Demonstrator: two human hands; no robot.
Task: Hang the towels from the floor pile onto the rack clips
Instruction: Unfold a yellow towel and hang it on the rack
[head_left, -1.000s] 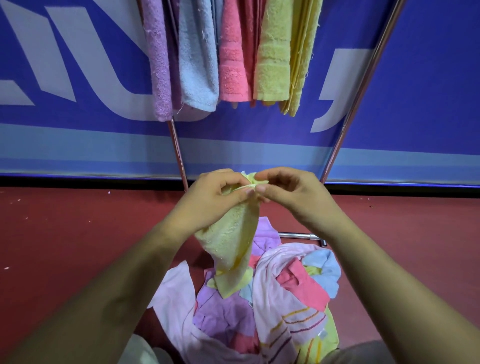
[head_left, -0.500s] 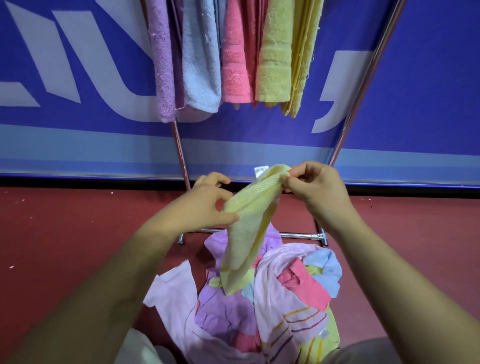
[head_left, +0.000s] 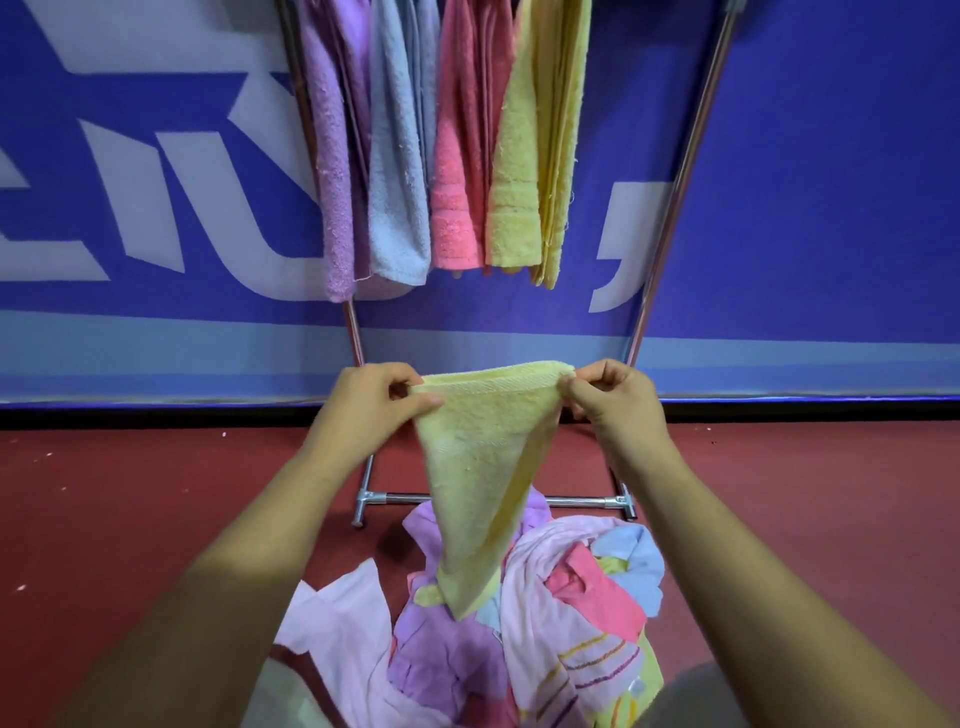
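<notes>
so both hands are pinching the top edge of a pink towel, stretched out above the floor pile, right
Not quite: it is a yellow towel, not a pink one. The head view shows the left hand and the right hand pinching its top edge, stretched out above the floor pile.

Left hand (head_left: 374, 405): fingers curled, thumb pinching one top corner of the yellow towel (head_left: 483, 457). Right hand (head_left: 618, 405): level with it, pinching the other corner. Forearms: bare, stretched forward, apart.
</notes>
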